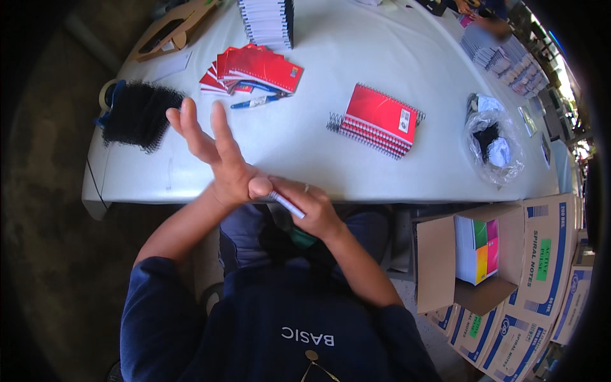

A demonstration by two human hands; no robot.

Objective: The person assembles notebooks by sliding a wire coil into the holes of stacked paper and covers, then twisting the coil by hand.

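Over the table's near edge, my left hand (223,156) is raised with its fingers stretched and spread. Against the base of its palm, my right hand (309,207) is closed round a thin whitish stick-shaped thing (287,205), whose exact kind I cannot make out. Beyond both hands, to the right, lies a stack of red spiral notebooks (380,118) with wire coils at its sides. A fan of red notebooks (264,69) lies farther off to the left, and a blue-and-white pen (258,101) is beside it.
Black wire coils (140,114) lie in a heap on the left of the white table (254,146), near a tape roll (107,95). A tall notebook stack (266,24) stands at the back. Right are a clear plastic bag (496,149) and an opened carton (436,264) holding colourful notebooks (477,250).
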